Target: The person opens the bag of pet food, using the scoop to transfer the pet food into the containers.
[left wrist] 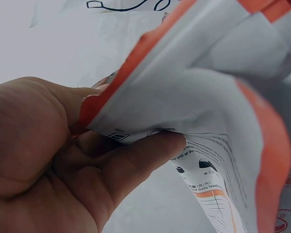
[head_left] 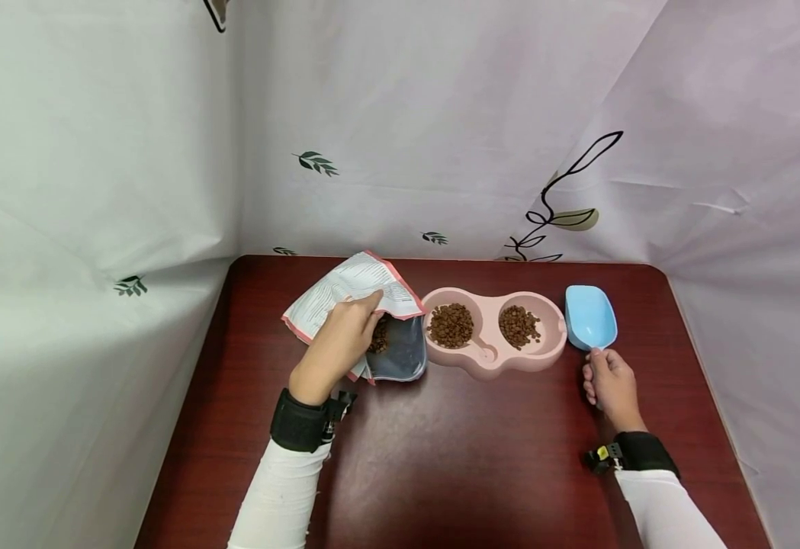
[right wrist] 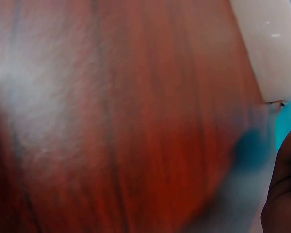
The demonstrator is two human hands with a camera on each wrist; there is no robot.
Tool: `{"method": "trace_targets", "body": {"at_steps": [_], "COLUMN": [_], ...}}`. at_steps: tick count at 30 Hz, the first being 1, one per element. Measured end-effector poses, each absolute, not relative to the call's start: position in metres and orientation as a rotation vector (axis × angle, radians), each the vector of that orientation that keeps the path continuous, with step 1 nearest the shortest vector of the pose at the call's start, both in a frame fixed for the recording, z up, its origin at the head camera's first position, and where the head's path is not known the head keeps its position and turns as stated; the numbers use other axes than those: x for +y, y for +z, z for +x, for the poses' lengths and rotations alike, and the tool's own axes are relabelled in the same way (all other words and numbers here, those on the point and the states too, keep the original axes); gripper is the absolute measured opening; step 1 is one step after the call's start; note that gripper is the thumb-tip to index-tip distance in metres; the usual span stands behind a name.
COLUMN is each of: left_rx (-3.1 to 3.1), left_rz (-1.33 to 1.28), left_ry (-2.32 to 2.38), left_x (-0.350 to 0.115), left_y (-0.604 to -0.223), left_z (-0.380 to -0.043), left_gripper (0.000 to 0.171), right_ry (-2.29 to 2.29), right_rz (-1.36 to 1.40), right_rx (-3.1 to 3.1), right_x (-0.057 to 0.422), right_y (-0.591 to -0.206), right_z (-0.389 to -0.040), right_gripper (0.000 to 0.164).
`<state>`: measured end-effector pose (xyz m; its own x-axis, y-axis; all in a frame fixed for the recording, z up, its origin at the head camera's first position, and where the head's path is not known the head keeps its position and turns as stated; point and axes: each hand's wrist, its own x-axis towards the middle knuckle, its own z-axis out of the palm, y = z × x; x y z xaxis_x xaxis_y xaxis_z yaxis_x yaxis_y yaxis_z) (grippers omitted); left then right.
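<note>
My left hand [head_left: 338, 343] pinches the edge of a white printed bag with a red border [head_left: 351, 286]; in the left wrist view the bag [left wrist: 150, 107] passes between thumb and fingers. Partly under the bag is a grey see-through container [head_left: 406, 351], with brown kibble [head_left: 378, 337] showing beside the hand. My right hand [head_left: 612, 385] grips the handle of a light blue scoop [head_left: 590, 316] at the right. Only a sliver of the scoop [right wrist: 287, 124] shows in the right wrist view. Between the hands stands a pink double bowl [head_left: 487, 358], kibble in both hollows.
The dark red wooden table [head_left: 468, 457] has its back edge against a pale, leaf-patterned cloth [head_left: 386, 137]. The pink bowl stands close against the container on its left and the scoop on its right.
</note>
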<state>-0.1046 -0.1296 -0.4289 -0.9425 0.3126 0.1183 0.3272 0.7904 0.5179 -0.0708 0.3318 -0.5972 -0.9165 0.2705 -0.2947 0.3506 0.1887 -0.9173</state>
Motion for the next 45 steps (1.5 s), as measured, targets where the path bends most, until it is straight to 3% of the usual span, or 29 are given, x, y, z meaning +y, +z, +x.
{"method": "trace_targets", "body": {"at_steps": [12,23,45], "left_rx": [-2.961,-2.953,-2.955], "left_rz": [-0.519,-0.523,-0.529], "left_ry": [-0.856,-0.870,-0.874], "left_x": [-0.1294,-0.1288,-0.1293], "left_y": [-0.4272,-0.4269,-0.4274], "left_z": [-0.1038,-0.1043,-0.1040], "left_gripper": [0.039,0.039,0.039], "right_ry": [-1.954,-2.007,-1.924], "right_rz": [0.529,0.558,0.483], "right_rx": [2.283,2.175,2.235], "right_x": [0.3313,0.3302,0.3310], "right_y": [-0.6029,-0.6063,-0.6037], "right_z": [-0.0695,-0.0709,-0.0693], "right_gripper": [0.042,0.031,0.036]}}
